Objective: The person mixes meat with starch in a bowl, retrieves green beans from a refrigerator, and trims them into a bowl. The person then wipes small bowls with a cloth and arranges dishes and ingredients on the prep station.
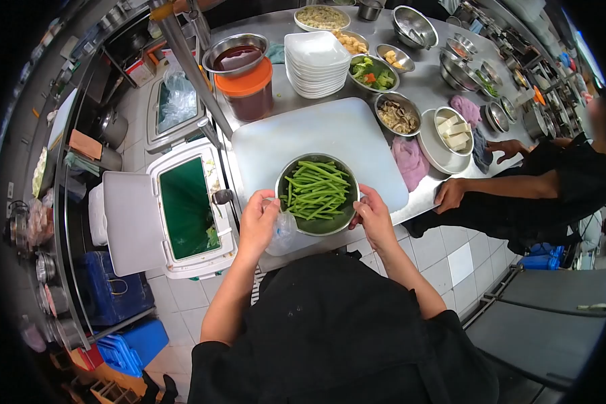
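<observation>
Green beans (316, 188), cut to short lengths, fill a round metal bowl (324, 227) in front of me at the near edge of the white cutting board (299, 131). My left hand (257, 221) grips the bowl's left rim, and a clear plastic bag (285, 230) hangs by its fingers. On the opposite side, my right hand (374, 212) is closed on the right rim, thumb on the edge. Fingers under the bowl are partly hidden.
A stack of white square dishes (316, 64) stands behind the board, beside an orange-lidded tub (246, 91). Bowls of mushrooms (397, 116) and broccoli (372, 74) sit to the right. An open bin (185, 209) is at left. A co-worker (518, 182) stands close on the right.
</observation>
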Demonstrator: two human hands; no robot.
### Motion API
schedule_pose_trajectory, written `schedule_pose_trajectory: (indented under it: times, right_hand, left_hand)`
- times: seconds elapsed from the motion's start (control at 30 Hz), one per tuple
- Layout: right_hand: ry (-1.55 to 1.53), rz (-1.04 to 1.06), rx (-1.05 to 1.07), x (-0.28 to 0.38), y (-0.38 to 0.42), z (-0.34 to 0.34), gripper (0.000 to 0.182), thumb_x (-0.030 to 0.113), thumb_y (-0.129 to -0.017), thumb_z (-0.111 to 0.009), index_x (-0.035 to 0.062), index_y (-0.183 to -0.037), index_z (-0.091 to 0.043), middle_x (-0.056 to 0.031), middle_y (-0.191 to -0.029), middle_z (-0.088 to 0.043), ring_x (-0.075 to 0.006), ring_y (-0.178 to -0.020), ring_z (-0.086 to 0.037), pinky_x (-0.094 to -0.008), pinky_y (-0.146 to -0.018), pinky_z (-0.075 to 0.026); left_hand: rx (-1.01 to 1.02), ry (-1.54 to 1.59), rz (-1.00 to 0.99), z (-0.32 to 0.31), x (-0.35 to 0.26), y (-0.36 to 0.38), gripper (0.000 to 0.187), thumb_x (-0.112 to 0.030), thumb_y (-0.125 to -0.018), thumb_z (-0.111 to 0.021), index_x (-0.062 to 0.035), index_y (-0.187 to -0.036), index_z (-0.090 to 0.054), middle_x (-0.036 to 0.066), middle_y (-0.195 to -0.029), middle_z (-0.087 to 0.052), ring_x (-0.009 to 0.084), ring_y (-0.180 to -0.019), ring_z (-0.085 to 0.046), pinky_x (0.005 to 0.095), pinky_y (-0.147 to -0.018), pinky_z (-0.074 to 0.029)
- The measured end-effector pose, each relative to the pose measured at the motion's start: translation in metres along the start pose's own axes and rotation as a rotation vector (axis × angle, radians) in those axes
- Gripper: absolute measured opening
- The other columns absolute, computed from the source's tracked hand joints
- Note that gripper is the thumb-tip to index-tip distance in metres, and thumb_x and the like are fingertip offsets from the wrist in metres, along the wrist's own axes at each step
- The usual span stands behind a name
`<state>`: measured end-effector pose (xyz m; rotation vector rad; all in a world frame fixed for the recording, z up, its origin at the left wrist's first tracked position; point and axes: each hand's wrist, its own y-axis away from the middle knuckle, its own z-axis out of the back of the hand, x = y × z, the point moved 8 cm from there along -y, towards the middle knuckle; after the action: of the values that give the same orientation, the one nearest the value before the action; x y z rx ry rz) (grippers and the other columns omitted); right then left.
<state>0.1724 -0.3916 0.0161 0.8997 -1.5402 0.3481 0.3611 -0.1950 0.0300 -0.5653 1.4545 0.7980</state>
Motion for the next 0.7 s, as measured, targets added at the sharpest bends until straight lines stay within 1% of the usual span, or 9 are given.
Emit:
schedule_pose_trajectory:
  times: [0.03, 0.1, 0.13, 0.2, 0.3, 0.4, 0.5, 0.57, 0.7]
  right_hand:
    - [0.000, 0.002, -0.001, 0.000, 0.002, 0.000, 0.046, 0.006, -0.092, -0.054, -0.0021, -0.137, -0.044, -0.0046, -0.080, -0.050, -0.0137, -0.059, -0.055, -0.0303, -0.052, -0.050]
    - [0.020, 0.159, 0.012, 0.013, 0.007, -0.003, 0.047, 0.006, -0.093, -0.053, -0.0024, -0.137, -0.043, -0.0046, -0.080, -0.050, -0.0132, -0.059, -0.055, -0.0298, -0.052, -0.050]
    - [0.020, 0.155, 0.011, 0.013, 0.007, -0.002, 0.047, 0.006, -0.093, -0.053, -0.0024, -0.137, -0.043, -0.0046, -0.080, -0.050, -0.0132, -0.059, -0.055, -0.0298, -0.052, -0.050]
    - [0.102, 0.057, 0.032, 0.009, 0.006, 0.000, 0.048, 0.006, -0.093, -0.053, -0.0025, -0.139, -0.042, -0.0046, -0.080, -0.050, -0.0128, -0.059, -0.055, -0.0292, -0.052, -0.050]
    - [0.103, 0.027, 0.011, 0.010, 0.005, -0.001, 0.049, 0.006, -0.092, -0.052, -0.0032, -0.139, -0.041, -0.0049, -0.079, -0.051, -0.0132, -0.057, -0.054, -0.0288, -0.051, -0.049]
    - [0.108, 0.014, 0.017, 0.006, 0.005, -0.001, 0.049, 0.007, -0.093, -0.052, -0.0037, -0.139, -0.041, -0.0054, -0.079, -0.052, -0.0133, -0.056, -0.053, -0.0286, -0.050, -0.049]
    - [0.078, -0.010, 0.012, 0.005, 0.005, -0.001, 0.047, 0.007, -0.093, -0.052, -0.0021, -0.139, -0.042, -0.0042, -0.078, -0.050, -0.0125, -0.058, -0.054, -0.0290, -0.051, -0.049]
    - [0.069, -0.002, 0.025, 0.006, 0.004, -0.002, 0.047, 0.007, -0.093, -0.052, -0.0021, -0.139, -0.042, -0.0042, -0.077, -0.050, -0.0127, -0.058, -0.054, -0.0291, -0.051, -0.049]
    - [0.050, -0.010, 0.035, 0.005, 0.004, -0.002, 0.047, 0.008, -0.093, -0.053, -0.0002, -0.138, -0.042, -0.0038, -0.075, -0.051, -0.0126, -0.058, -0.054, -0.0290, -0.051, -0.049]
  left_hand:
    - [-0.014, -0.023, -0.040, 0.001, -0.007, 0.004, 0.019, -0.013, -0.096, -0.059, -0.0027, -0.112, -0.056, -0.002, -0.075, -0.058, 0.0041, -0.065, -0.046, 0.0215, -0.057, -0.035]
    - [-0.028, -0.045, -0.083, 0.003, -0.019, 0.005, 0.019, -0.012, -0.096, -0.058, -0.0030, -0.113, -0.056, -0.002, -0.079, -0.059, 0.0037, -0.068, -0.047, 0.0202, -0.059, -0.035]
    - [-0.014, -0.078, -0.076, 0.003, -0.023, 0.007, 0.020, -0.012, -0.097, -0.059, -0.0030, -0.114, -0.056, -0.002, -0.079, -0.059, 0.0038, -0.069, -0.047, 0.0201, -0.059, -0.035]
    - [-0.003, -0.111, -0.065, 0.001, -0.016, 0.010, 0.021, -0.012, -0.097, -0.059, -0.0030, -0.115, -0.056, -0.001, -0.079, -0.060, 0.0040, -0.069, -0.047, 0.0200, -0.060, -0.035]
    - [-0.004, -0.003, 0.022, -0.003, 0.009, 0.007, 0.021, -0.013, -0.097, -0.059, -0.0029, -0.115, -0.056, -0.001, -0.079, -0.061, 0.0041, -0.069, -0.047, 0.0205, -0.060, -0.036]
    - [0.005, -0.005, 0.020, -0.001, 0.003, 0.006, 0.021, -0.014, -0.097, -0.058, -0.0029, -0.115, -0.056, -0.001, -0.080, -0.061, 0.0045, -0.069, -0.048, 0.0209, -0.060, -0.036]
    - [0.003, -0.009, -0.008, -0.002, -0.003, 0.007, 0.022, -0.016, -0.097, -0.059, -0.0024, -0.114, -0.056, 0.000, -0.075, -0.059, 0.0053, -0.066, -0.048, 0.0226, -0.058, -0.038]
    - [-0.002, -0.058, -0.010, -0.002, -0.005, 0.005, 0.023, -0.016, -0.097, -0.059, -0.0021, -0.115, -0.056, 0.000, -0.076, -0.060, 0.0053, -0.066, -0.048, 0.0226, -0.058, -0.038]
    - [0.003, -0.024, 0.027, -0.002, 0.000, 0.004, 0.022, -0.016, -0.097, -0.058, -0.0033, -0.115, -0.057, -0.001, -0.080, -0.060, 0.0047, -0.069, -0.048, 0.0210, -0.060, -0.037]
